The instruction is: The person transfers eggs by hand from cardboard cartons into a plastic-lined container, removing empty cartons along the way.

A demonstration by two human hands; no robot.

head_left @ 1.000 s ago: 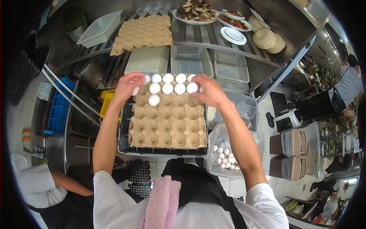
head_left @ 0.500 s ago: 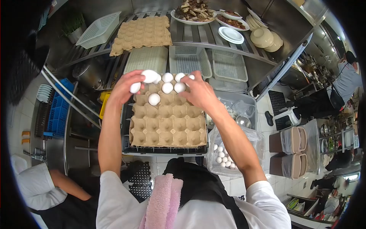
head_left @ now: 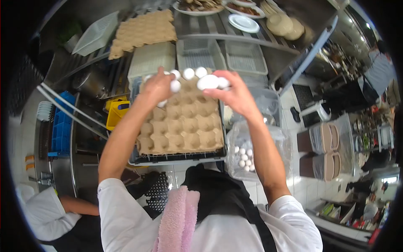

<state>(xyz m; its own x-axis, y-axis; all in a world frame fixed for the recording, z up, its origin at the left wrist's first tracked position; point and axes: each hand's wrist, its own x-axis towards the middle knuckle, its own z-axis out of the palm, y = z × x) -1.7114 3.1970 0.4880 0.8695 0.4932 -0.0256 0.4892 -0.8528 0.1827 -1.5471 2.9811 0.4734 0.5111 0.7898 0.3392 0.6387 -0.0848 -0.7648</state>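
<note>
Since half a second ago, the right hand (head_left: 235, 91) has gone from reaching over the back rows to gripping white eggs (head_left: 208, 82) between thumb and fingers, at upper centre of the frame. Left of it, the left hand (head_left: 157, 87) has moved inward over the tray's left side, fingers bent among more eggs; blur and the hand's back hide whether it grips any.

Mid-frame lies the cardboard egg tray (head_left: 180, 126), its front cups bare, two eggs standing at its back between the hands. It rests on a dark crate (head_left: 180, 162). Right of centre, a plastic-lined bin (head_left: 236, 135) holds loose eggs (head_left: 244, 158); a yellow container (head_left: 113, 119) sits left of the tray.
</note>
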